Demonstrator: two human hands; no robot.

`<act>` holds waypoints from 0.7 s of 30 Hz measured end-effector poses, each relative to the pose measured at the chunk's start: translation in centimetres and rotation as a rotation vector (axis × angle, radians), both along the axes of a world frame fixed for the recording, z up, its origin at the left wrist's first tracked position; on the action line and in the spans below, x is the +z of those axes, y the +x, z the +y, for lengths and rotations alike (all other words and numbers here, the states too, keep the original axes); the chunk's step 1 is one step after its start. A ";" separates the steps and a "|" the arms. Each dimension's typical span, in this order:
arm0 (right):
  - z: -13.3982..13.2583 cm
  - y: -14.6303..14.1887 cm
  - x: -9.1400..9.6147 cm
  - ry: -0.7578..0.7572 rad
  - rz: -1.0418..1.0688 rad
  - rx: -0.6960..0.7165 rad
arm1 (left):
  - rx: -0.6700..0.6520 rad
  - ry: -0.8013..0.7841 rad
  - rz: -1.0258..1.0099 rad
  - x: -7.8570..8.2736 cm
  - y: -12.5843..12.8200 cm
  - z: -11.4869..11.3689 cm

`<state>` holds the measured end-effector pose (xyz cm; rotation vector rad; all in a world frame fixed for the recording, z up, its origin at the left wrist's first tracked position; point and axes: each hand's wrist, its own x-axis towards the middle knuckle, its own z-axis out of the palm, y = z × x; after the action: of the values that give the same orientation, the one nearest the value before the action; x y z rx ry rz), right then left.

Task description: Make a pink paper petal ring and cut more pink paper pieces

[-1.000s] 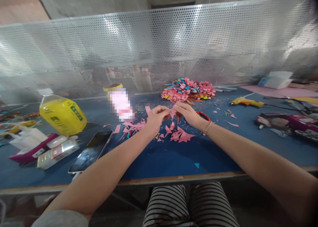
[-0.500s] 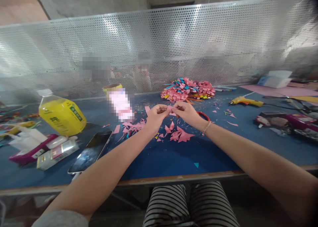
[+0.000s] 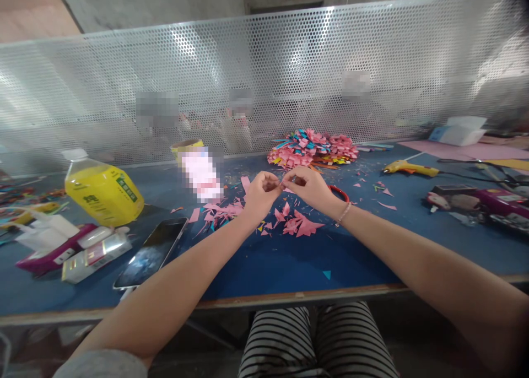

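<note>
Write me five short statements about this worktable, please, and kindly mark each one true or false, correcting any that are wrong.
1. The fingertips of the left hand and right hand are brought close together. True.
2. The bracelet is on the left wrist. False: the bracelet is on the right wrist.
3. Pink scraps lie between the hands and the near edge of the table. True.
4. The glue gun at far right is green. False: the glue gun is yellow.
5. The bottle has a white cap. True.
</note>
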<state>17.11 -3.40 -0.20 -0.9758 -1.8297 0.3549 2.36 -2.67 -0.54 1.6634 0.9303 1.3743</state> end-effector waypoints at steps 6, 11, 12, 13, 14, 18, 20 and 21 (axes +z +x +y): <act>0.0 0.0 0.0 -0.010 0.008 -0.002 | -0.024 0.024 0.031 0.0 -0.1 0.0; 0.5 0.2 -0.1 -0.167 0.154 0.073 | -0.017 0.033 0.055 0.1 -0.1 -0.2; 0.7 0.3 -0.2 -0.196 0.176 0.099 | -0.013 0.026 0.056 0.1 -0.1 -0.2; 0.8 0.4 -0.2 -0.222 0.188 0.125 | -0.012 0.019 0.055 0.1 -0.1 -0.2; 1.0 0.5 -0.3 -0.243 0.193 0.148 | -0.012 0.011 0.053 0.1 -0.1 -0.3; 1.2 0.6 -0.4 -0.270 0.204 0.179 | -0.021 -0.010 0.031 0.1 -0.1 -0.3; 1.3 0.6 -0.5 -0.267 0.205 0.184 | -0.028 -0.016 0.022 0.1 -0.1 -0.3; 1.3 0.6 -0.5 -0.263 0.205 0.185 | -0.030 -0.019 0.021 0.1 -0.1 -0.2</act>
<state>17.73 -2.08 -0.74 -0.9095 -1.7161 0.7968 2.22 -2.91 -0.42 1.6742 0.9238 1.3267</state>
